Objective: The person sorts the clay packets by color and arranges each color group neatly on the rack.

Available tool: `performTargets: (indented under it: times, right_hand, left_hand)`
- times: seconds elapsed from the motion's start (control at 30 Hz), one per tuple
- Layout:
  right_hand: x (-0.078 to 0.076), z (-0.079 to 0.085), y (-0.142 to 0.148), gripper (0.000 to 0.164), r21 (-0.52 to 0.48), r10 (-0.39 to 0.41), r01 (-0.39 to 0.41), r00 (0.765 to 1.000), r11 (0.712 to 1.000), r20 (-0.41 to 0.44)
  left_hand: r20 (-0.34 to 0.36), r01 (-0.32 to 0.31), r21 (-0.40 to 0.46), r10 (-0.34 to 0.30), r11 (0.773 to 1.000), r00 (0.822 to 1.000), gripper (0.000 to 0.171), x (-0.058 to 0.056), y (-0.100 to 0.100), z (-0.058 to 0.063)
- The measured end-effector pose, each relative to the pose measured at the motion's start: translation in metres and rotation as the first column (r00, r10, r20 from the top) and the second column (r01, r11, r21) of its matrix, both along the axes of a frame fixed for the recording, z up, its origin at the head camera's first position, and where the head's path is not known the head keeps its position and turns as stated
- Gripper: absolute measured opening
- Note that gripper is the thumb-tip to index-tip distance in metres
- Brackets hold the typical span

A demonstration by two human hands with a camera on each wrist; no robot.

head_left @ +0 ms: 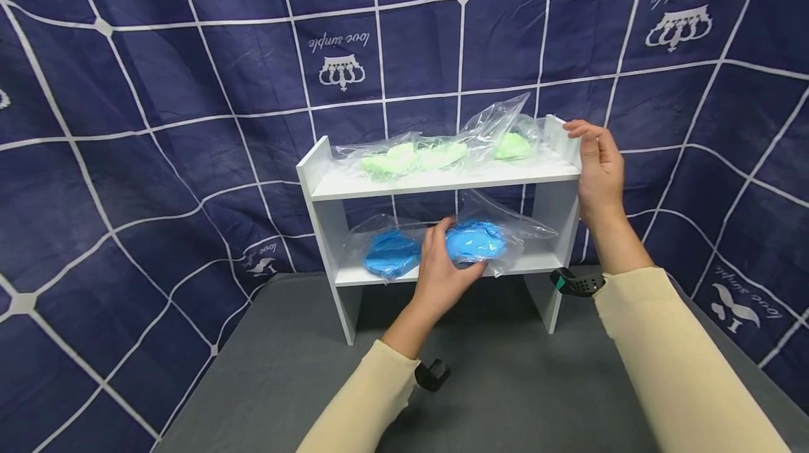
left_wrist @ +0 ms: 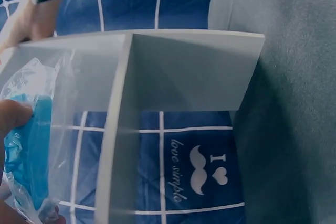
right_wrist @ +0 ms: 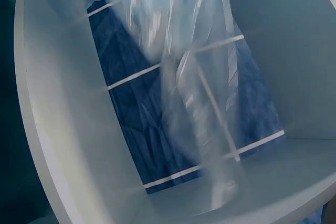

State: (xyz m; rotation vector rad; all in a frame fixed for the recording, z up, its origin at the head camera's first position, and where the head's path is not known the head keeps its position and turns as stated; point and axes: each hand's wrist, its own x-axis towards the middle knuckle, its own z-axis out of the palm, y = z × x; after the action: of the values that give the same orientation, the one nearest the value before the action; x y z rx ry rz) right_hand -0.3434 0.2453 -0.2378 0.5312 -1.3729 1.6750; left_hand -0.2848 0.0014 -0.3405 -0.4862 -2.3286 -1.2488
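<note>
My left hand [head_left: 438, 269] grips a soft blue bundle in a clear plastic bag [head_left: 475, 241], thumb on the near side, at the lower board of a white two-tier shelf [head_left: 442, 185]. The left wrist view shows the same blue bundle [left_wrist: 34, 150] close up, the thumb pressing on it. Left of that hand, a second bagged blue bundle [head_left: 392, 254] lies on the lower board. My right hand [head_left: 600, 175] holds the top of the shelf's right side panel, fingers bent over its edge. The right wrist view has blurred clear plastic [right_wrist: 184, 77] inside the shelf and no right fingers.
Pale green bundles in clear bags [head_left: 413, 158] lie along the upper board, with another bagged green bundle [head_left: 513, 146] at its right end. The shelf stands on a dark grey surface [head_left: 480, 369]. Behind and beside it hangs a navy cloth with white grid lines [head_left: 253, 74].
</note>
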Motion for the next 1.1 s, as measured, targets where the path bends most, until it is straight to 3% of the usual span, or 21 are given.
performTargets:
  times: [0.2, 0.37, 0.57, 0.8, 0.9, 1.1]
  right_hand:
    - [0.012, 0.005, -0.008, 0.024, -0.005, 0.021, -0.021, 1.000, 1.000, 0.010]
    - [0.016, 0.006, -0.011, 0.024, -0.010, 0.029, -0.029, 1.000, 1.000, 0.005]
    - [0.011, 0.007, -0.009, 0.025, -0.010, 0.041, -0.041, 0.999, 0.999, -0.013]
    - [0.013, 0.010, -0.007, 0.024, -0.021, 0.034, -0.035, 0.999, 0.999, -0.013]
    - [0.013, 0.009, -0.007, 0.024, -0.022, 0.032, -0.032, 1.000, 0.999, 0.000]
    - [0.013, 0.005, -0.007, 0.024, -0.028, 0.034, -0.034, 0.999, 0.999, 0.001]
  left_hand:
    - [0.111, -0.031, -0.040, 0.035, 0.999, 0.993, 0.087, -0.018, 0.017, -0.001]
    - [0.124, -0.079, -0.134, 0.096, 0.988, 0.988, 0.089, -0.026, 0.027, -0.004]
    - [0.083, -0.216, -0.289, 0.249, 0.933, 0.965, 0.093, -0.030, 0.038, -0.006]
    - [0.032, -0.271, -0.412, 0.312, 0.870, 0.950, 0.096, -0.033, 0.048, -0.005]
    - [0.031, -0.276, -0.411, 0.316, 0.869, 0.948, 0.096, -0.032, 0.049, -0.007]
    - [0.017, -0.250, -0.374, 0.276, 0.893, 0.961, 0.096, -0.028, 0.044, -0.013]
